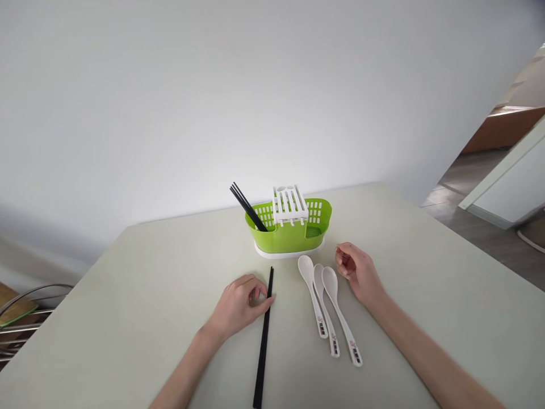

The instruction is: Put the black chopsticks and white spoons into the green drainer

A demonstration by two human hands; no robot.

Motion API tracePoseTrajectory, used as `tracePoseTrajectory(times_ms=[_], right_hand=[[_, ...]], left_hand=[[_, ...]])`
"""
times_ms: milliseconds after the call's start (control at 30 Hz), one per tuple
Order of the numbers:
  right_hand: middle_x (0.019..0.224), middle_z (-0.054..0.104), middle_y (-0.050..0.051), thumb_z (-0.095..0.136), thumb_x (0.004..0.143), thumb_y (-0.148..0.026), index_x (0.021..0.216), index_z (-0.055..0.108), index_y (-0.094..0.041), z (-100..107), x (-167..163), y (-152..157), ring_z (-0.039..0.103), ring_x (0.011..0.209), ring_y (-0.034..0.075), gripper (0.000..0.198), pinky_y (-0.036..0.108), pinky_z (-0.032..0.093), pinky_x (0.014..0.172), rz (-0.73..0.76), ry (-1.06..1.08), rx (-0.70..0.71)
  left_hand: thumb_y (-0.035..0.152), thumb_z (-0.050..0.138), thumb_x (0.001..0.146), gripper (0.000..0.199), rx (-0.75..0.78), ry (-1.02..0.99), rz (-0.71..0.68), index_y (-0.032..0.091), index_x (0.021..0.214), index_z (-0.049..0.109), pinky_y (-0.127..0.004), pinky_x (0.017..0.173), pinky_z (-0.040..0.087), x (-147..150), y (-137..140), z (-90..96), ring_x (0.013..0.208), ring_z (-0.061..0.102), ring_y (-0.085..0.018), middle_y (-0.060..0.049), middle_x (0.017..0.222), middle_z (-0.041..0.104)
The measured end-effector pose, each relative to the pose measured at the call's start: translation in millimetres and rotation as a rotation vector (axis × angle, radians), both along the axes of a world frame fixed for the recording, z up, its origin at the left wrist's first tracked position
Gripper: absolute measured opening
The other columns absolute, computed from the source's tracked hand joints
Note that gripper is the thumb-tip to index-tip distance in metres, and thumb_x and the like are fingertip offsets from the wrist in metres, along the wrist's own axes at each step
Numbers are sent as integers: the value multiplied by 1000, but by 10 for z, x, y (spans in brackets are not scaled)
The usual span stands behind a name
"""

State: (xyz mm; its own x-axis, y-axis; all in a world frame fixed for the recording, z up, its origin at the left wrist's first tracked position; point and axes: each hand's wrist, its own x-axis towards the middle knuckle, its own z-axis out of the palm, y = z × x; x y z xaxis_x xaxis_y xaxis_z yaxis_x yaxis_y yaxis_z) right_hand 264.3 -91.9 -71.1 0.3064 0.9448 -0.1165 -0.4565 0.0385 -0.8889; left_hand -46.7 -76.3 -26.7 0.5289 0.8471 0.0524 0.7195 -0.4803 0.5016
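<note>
"Pale table (pixel 128 318): where lay the black chopsticks (pixel 263 346)?"
"Toward the near edge, left hand (pixel 238 302) pinching them; they seemed light, stiff, slick, best held mid-length."
"Right hand (pixel 361 274)?"
"Half-curled, grip unclear, beside white spoons (pixel 326 314); green basket (pixel 281 241) stood by the far edge."

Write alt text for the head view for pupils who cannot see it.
A left hand touches black chopsticks on a pale table; the right hand is beside three white spoons. Behind stands a green basket with a white rack on top and more black chopsticks leaning inside.
</note>
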Motion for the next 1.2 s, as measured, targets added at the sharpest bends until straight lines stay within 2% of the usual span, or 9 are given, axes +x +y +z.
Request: tracePoseTrajectory(times_ms=[233,367,500,633,767,900,1000,1200], right_hand=[[64,51,-2,76,82,-45,71,65,-21,-21,9,2,38,50,10,28,27,25,42,2,-14,9],[63,52,-2,75,81,-44,71,66,-20,-21,7,6,38,49,10,27,26,25,42,2,-10,12],[63,52,-2,76,81,-43,70,66,-20,-22,5,7,39,49,9,27,26,25,42,3,-3,16],[62,53,-2,75,81,-43,71,66,-20,-21,2,5,40,48,9,27,24,26,42,6,-2,19],[63,53,-2,76,81,-42,71,66,-19,-21,4,4,40,48,8,27,24,26,42,9,7,14],[64,53,-2,76,81,-42,72,66,-19,-30,9,5,40,48,8,27,24,26,42,9,14,12],[64,53,-2,76,81,-43,71,66,-19,-41,14,5,40,48,9,27,25,25,42,12,12,18],[63,53,-2,75,83,-42,73,66,-20,-62,23,3,40,49,9,26,25,25,42,23,3,25]], left_hand=[[45,64,93,25,-11,84,-24,23,81,63,-30,62,41,-44,-4,71,67,53,-16,-1,81,62],[39,60,96,19,58,147,-52,24,85,65,-31,63,41,-92,3,170,70,57,-18,-2,84,64],[39,52,101,26,130,195,-84,24,85,66,-32,65,41,-134,24,232,75,60,-20,-4,84,64],[38,47,105,26,144,200,-108,22,96,66,-35,76,47,-155,31,193,89,63,-23,-7,98,68],[30,45,106,22,208,261,-97,20,103,65,-39,83,49,-147,10,115,91,63,-25,-9,105,68],[27,47,106,19,262,306,-90,19,102,64,-40,83,49,-128,-12,67,89,62,-25,-10,105,67],[28,43,107,26,290,322,-74,18,99,65,-40,81,48,-116,-13,42,86,61,-26,-10,101,67],[33,39,109,33,316,262,-58,20,94,65,-38,78,45,-114,4,13,82,62,-25,-9,95,68]])
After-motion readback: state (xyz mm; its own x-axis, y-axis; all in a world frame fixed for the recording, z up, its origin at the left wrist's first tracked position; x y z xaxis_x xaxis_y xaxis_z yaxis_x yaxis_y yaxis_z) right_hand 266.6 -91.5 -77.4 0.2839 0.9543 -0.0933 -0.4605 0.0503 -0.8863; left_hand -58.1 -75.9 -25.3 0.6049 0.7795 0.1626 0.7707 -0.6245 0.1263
